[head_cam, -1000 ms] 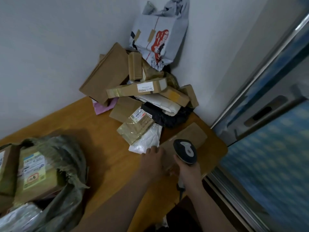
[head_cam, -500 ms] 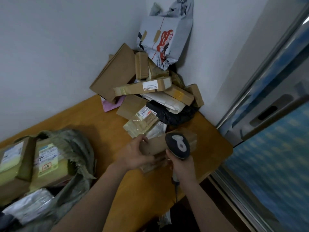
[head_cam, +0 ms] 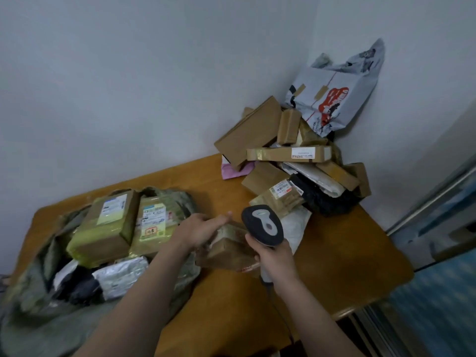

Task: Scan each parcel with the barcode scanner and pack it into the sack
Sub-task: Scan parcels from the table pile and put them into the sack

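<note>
My left hand point(head_cam: 199, 229) holds a flat brown cardboard parcel point(head_cam: 228, 249) by its upper edge, just above the wooden table point(head_cam: 334, 253). My right hand point(head_cam: 274, 256) grips the handle of a black and grey barcode scanner point(head_cam: 262, 228), whose head sits right over the parcel. An olive green sack point(head_cam: 33, 292) lies open at the left, with several taped parcels point(head_cam: 105, 225) inside it. A pile of unsorted parcels point(head_cam: 288, 153) fills the back right corner.
A white printed mailer bag point(head_cam: 334, 91) leans against the wall on top of the pile. A white plastic mailer point(head_cam: 296, 228) lies behind the scanner. The table's right edge meets a sliding door frame point(head_cam: 432, 197). A cable hangs from the scanner.
My left hand has lifted the brown parcel off the table and carried it left, toward the sack. The scanner stays over it. My view has swung left, showing more of the sack.
</note>
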Tool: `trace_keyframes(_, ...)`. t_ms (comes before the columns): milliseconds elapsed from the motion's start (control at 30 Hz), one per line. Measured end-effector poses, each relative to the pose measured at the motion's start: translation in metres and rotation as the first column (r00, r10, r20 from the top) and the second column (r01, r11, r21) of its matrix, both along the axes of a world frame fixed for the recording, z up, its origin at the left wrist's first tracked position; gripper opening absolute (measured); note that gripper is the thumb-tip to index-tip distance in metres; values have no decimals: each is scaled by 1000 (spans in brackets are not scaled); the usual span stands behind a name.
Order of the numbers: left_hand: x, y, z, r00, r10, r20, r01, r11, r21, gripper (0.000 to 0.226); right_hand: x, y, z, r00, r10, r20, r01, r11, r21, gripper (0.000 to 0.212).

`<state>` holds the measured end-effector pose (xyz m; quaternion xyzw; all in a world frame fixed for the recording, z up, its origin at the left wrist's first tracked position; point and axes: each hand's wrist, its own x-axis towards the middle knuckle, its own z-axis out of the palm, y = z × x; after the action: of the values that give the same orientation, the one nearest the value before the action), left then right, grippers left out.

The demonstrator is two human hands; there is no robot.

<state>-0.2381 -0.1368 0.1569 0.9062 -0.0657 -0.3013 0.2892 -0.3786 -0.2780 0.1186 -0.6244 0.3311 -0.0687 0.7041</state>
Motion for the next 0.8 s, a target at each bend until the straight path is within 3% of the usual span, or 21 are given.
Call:
trace_keyframes(133, -5, 27, 2, 995, 86, -47, -87, 996, -30, 73, 9, 27, 7, 999, 21, 37, -22, 999, 33, 28)
trace_keyframes(233, -9, 43, 4, 981, 158, -109, -178, 962, -209, 56, 12, 41, 9, 999, 4, 39, -6, 999, 50, 35)
trace_keyframes(333, -9, 60, -3, 994, 41, -100, -74, 929, -361, 37, 17, 46, 9, 999, -44, 22, 43, 997, 65, 26)
trace_keyframes(433, -12, 72, -11, 983, -155, -98, 95, 886, -455, 62, 21, 46, 9, 997, -72, 21, 71, 997, 40, 23)
trace_keyframes(533, -14, 76, -23, 965, -259, 42, 255, 891, -375, 81, 24, 47, 11, 992, -120, 24, 120, 993, 23, 24)
trace_keyframes(800, -10, 73, -9, 949, -113, 295, 228, 891, -392, 74, 34, 53, 20, 974, -204, 99, 197, 978, 75, 24)
